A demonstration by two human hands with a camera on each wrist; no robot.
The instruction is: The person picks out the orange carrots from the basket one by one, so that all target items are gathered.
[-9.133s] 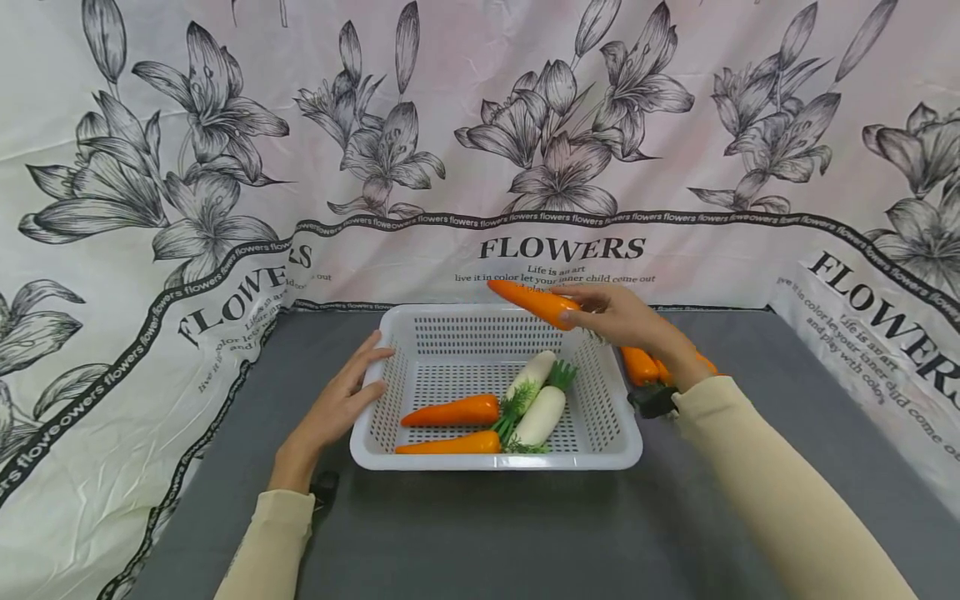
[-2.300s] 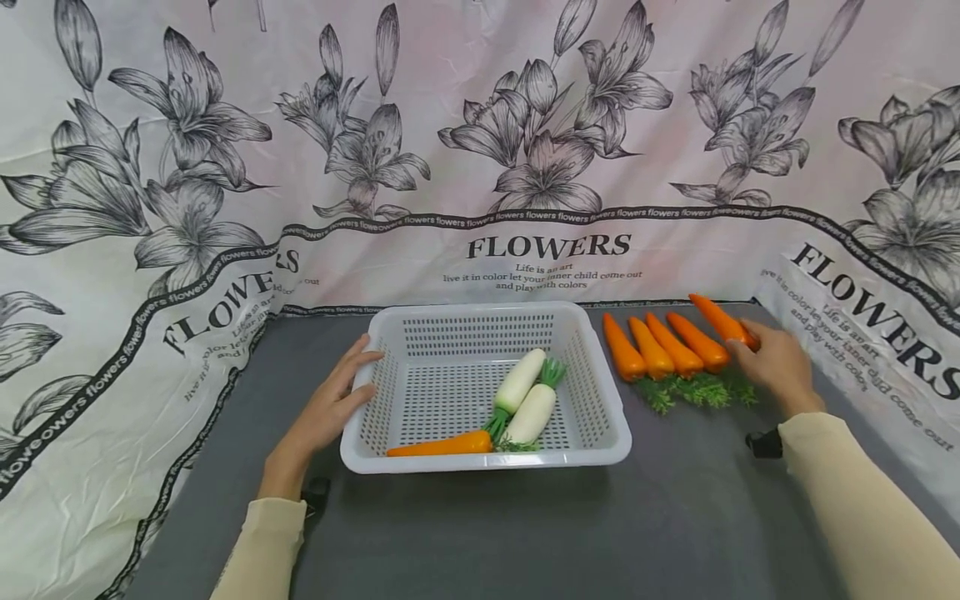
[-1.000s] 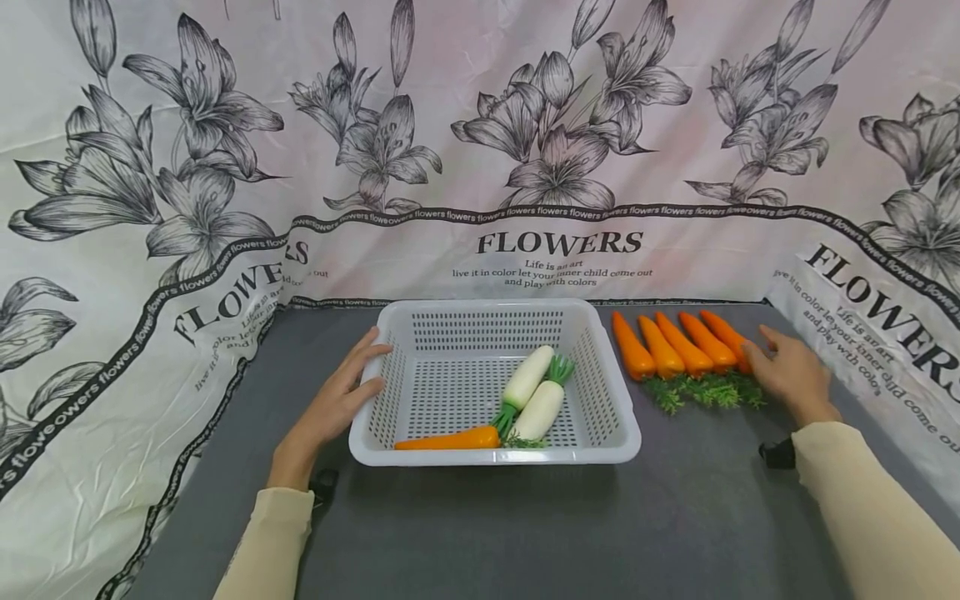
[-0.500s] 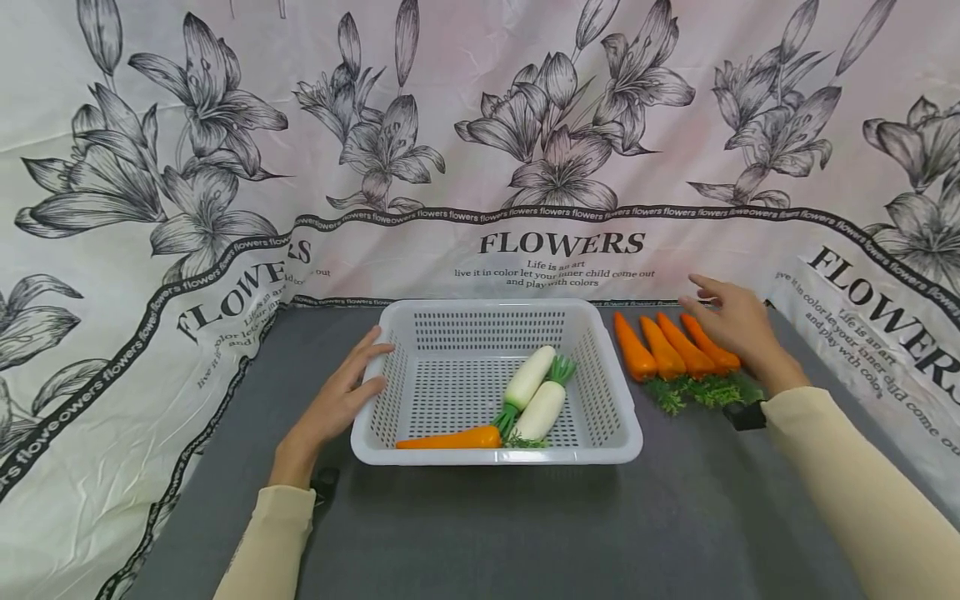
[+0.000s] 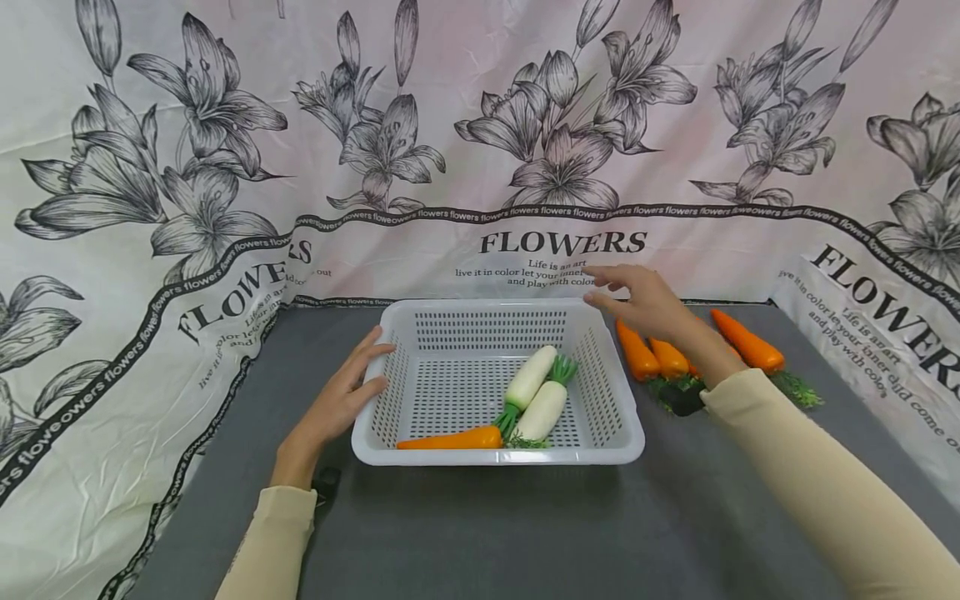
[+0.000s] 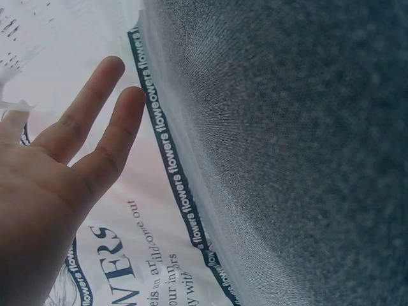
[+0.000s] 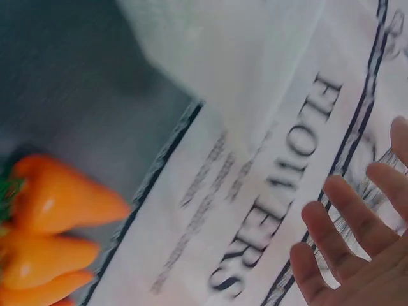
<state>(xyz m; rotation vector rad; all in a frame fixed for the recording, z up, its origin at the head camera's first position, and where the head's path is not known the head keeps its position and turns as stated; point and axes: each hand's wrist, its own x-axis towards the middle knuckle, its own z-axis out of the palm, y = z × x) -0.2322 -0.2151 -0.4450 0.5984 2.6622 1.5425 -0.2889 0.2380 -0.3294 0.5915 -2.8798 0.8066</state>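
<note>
In the head view my left hand (image 5: 333, 404) touches the left rim of a white perforated plastic basket (image 5: 498, 457), its fingers straight. The left wrist view shows that hand (image 6: 57, 166) with two fingers extended. My right hand (image 5: 645, 304) hovers by the basket's back right corner, fingers spread and nothing in them; the right wrist view shows the same hand (image 7: 357, 255) bare. Inside the basket lie an orange carrot (image 5: 450, 438) along the front and two white radishes, one radish (image 5: 531, 373) behind the other radish (image 5: 542, 410).
Several carrots with leafy tops lie right of the basket, including a left-hand carrot (image 5: 637, 354) and a right-hand carrot (image 5: 748, 342); my right forearm partly hides the ones between. A grey tabletop (image 5: 480, 533) lies beneath, and a flower-printed cloth (image 5: 420, 258) stands behind.
Earlier my right hand held a carrot over the basket, which had two carrots inside. It set a carrot at the row's right end, let go, and has moved left to the basket. The left hand stays.
</note>
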